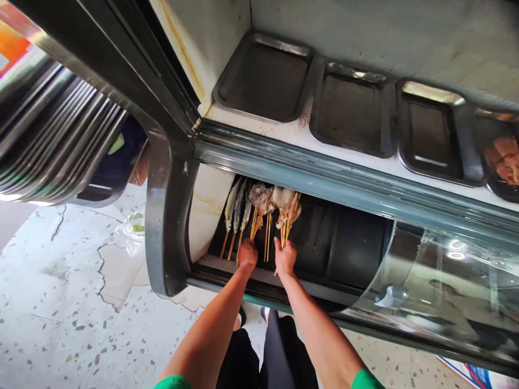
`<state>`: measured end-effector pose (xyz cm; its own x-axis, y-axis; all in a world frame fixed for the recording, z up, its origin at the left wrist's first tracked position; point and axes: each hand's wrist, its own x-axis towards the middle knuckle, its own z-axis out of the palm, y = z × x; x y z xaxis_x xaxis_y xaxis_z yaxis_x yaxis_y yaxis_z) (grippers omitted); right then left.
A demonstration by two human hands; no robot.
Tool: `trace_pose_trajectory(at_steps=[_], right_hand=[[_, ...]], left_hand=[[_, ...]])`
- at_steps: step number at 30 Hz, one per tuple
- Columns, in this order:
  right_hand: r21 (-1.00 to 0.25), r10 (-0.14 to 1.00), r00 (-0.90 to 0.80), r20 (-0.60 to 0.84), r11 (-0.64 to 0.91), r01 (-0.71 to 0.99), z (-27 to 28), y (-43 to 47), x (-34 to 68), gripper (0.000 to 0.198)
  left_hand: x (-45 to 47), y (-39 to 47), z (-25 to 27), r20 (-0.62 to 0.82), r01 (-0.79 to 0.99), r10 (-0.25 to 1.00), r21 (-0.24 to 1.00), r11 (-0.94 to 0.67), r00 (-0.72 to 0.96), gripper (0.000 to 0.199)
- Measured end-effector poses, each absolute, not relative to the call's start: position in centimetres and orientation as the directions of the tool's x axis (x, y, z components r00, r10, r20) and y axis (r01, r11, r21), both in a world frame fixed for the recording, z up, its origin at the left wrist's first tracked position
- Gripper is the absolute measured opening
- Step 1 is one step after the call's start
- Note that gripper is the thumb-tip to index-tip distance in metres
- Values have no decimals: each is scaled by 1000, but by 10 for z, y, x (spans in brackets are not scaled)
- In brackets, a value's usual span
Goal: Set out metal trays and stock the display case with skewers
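Observation:
Inside the display case, my left hand (248, 254) is closed around the wooden sticks of skewers that carry greyish seafood, perhaps squid (261, 198). To its right, my right hand (286, 256) grips the sticks of more skewers with pale, squid-like pieces (288, 206). Between the two hands lie loose skewer sticks (268, 237). Left of my left hand, several whole fish on skewers (237, 205) rest side by side. All of these lie at the left end of a dark tray (314, 232).
Metal trays (263, 78) line the upper shelf; the far right one holds reddish food (505, 159). A curved glass panel (441, 292) covers the case's right part. The dark side frame (162, 232) bounds it at left, beside stacked trays (60, 129).

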<state>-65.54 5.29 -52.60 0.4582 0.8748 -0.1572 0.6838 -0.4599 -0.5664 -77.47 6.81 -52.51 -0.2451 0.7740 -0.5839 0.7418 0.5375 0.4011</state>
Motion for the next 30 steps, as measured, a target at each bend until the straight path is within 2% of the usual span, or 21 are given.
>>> trace_pose_trajectory(at_steps=[4, 8, 11, 15, 18, 21, 24, 27, 30], right_hand=[[-503, 872, 459, -173, -478, 720, -532, 49, -663, 46], [-464, 857, 494, -146, -501, 731, -539, 43, -654, 48], [-421, 835, 535, -131, -535, 733, -544, 45, -643, 49], [-356, 806, 573, -147, -584, 730, -550, 53, -631, 43], [-332, 784, 588, -198, -618, 712, -557, 60, -624, 36], [-332, 787, 563, -253, -617, 713, -558, 65, -617, 31], [-345, 811, 515, -278, -584, 735, -544, 66, -613, 38], [-371, 849, 508, -144, -522, 768, -520, 68, -622, 43], [-468, 963, 259, -79, -266, 843, -505, 81, -649, 35]], left_hand=[[-778, 65, -521, -568, 743, 789, 418, 522, -234, 18], [-777, 73, -515, -493, 767, 825, 404, 499, -277, 30], [-779, 81, -516, -507, 780, 815, 374, 502, -281, 28], [-780, 82, -519, -540, 803, 794, 322, 502, -279, 38], [-782, 79, -520, -576, 822, 781, 305, 480, -242, 21], [-785, 77, -519, -579, 832, 781, 298, 469, -233, 20], [-789, 77, -518, -577, 831, 785, 304, 465, -228, 22], [-792, 77, -517, -572, 827, 788, 311, 468, -230, 24], [-796, 77, -514, -553, 833, 807, 335, 440, -204, 27]])
